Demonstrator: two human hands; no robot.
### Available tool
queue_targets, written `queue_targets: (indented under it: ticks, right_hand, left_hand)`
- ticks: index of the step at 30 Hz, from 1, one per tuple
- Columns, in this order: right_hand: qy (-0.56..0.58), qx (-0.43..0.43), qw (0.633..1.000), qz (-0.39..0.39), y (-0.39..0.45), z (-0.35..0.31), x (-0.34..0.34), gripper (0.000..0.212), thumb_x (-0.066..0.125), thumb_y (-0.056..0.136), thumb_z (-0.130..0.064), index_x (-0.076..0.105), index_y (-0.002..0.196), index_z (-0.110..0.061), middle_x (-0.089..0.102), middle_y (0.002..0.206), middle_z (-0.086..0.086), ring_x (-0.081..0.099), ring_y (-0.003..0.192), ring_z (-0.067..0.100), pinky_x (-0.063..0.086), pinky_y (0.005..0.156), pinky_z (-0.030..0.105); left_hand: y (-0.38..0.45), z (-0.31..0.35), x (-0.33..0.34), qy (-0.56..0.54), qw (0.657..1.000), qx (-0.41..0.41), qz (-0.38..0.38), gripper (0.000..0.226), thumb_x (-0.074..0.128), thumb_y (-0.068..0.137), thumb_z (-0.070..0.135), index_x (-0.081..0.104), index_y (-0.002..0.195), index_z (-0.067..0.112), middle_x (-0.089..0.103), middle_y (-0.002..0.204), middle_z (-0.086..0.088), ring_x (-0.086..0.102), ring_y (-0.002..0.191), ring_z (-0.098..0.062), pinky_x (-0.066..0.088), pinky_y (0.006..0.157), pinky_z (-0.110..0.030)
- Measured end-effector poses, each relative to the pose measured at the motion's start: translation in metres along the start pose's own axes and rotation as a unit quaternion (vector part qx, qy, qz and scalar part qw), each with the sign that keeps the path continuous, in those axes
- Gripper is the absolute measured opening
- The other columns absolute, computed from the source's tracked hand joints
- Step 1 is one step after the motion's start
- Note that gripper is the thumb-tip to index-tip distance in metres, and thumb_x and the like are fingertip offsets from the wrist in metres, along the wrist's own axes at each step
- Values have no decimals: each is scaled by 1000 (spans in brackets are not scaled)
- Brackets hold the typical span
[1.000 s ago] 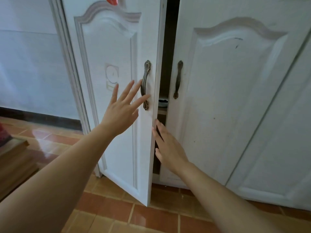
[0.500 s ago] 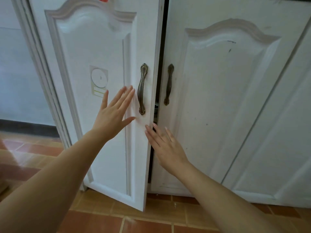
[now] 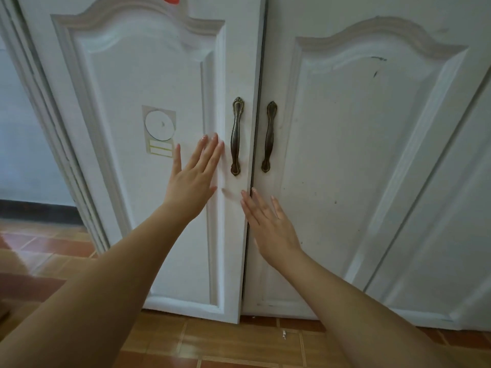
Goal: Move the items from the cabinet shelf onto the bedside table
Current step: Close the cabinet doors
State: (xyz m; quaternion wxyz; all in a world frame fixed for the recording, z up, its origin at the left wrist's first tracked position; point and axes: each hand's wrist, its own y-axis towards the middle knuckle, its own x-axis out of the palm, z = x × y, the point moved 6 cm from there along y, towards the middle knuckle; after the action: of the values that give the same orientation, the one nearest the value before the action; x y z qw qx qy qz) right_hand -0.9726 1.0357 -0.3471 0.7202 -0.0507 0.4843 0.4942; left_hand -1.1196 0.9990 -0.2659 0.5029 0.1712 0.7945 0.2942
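Observation:
Two white cabinet doors fill the view. The left door [image 3: 148, 181] stands nearly flush with the right door [image 3: 358, 168], with only a thin dark gap between them. My left hand [image 3: 192, 179] lies flat with straight fingers on the left door, just left of its bronze handle [image 3: 236, 136]. My right hand [image 3: 268, 224] is open with fingers straight, its fingertips at the seam below the right door's bronze handle [image 3: 269, 136]. The shelf and its items are hidden behind the doors. Neither hand holds anything.
A pale square sticker with a circle [image 3: 159, 131] is on the left door. Reddish-brown floor tiles [image 3: 239, 346] run below the cabinet. A white wall with a dark skirting [image 3: 32, 208] is at the left.
The left door has swung from partly open to almost shut under my left hand. My right hand has come out of the gap and now sits at the seam.

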Motion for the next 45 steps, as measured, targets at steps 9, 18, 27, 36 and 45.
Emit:
queue_targets:
  ticks: [9,18,27,36,45]
  right_hand:
    - [51,46,997,48,4,27,23,87,71,66,-18,30,141,-10,31,150,7,31,137,25,26,109,43]
    - [52,95,994,30,-3,57,57,87,65,71,-17,19,144,-11,24,153,7,15,140,23,19,111,45]
    - [61,118,991,3,-1,54,57,84,64,69,-15,25,143,-10,25,152,10,20,141,26,23,109,48]
    - [133,116,983,-56,-3,53,40,84,59,77,-10,11,146,-11,6,156,7,6,143,23,13,111,44]
    - [262,102,954,-106,-14,62,19,69,39,94,-15,-5,147,-14,-10,156,0,-10,144,21,4,118,39]
  left_hand:
    - [15,19,20,-32,998,-48,-8,110,28,77,73,-38,134,7,-27,149,-11,-21,140,-26,-4,114,-53]
    - [23,23,31,-40,997,-57,42,115,35,71,73,-26,139,4,-5,155,-13,-1,144,-30,5,114,-54]
    - [23,25,27,18,996,-80,28,118,37,70,75,-23,139,0,3,156,-16,3,144,-31,7,113,-53]
    - [23,26,20,4,995,-97,-30,119,36,75,75,-40,129,0,-14,155,-14,-12,143,-30,-6,111,-52]
    - [17,19,3,-63,992,-48,-96,106,48,83,60,-26,140,9,-21,154,-7,-20,142,-23,-8,112,-51]
